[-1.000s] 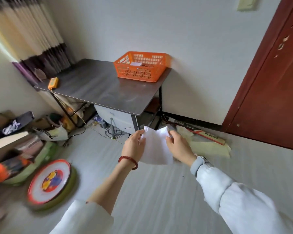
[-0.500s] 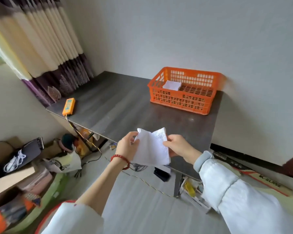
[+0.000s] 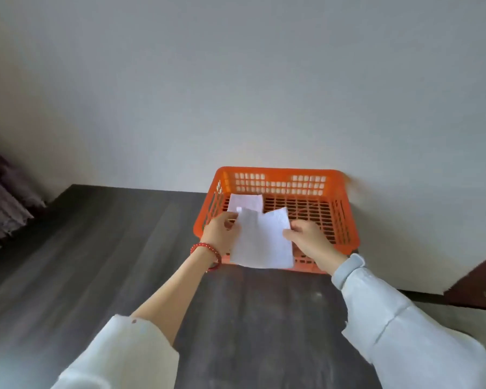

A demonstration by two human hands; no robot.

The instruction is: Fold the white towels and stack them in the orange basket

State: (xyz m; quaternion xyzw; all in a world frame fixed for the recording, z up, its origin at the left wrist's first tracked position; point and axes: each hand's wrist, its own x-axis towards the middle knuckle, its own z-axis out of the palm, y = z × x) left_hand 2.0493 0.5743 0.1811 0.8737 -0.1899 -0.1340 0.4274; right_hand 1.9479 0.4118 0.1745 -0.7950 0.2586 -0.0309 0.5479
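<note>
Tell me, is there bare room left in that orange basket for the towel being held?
Yes. The orange basket shows open grid floor across its middle and right, bordered by the back and right walls. The back-left corner is taken by a folded towel. The near-left rim is crowded: both hands grip the held towel there.

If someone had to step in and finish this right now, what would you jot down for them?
Left hand and right hand each pinch a side of the held towel, in the air over the near rim of the orange basket.
One folded towel already lies in the basket's back left corner.
The basket stands on the dark table against the wall.
Left to do: probably lay the held towel on the one inside. No other towels are in view.
</note>
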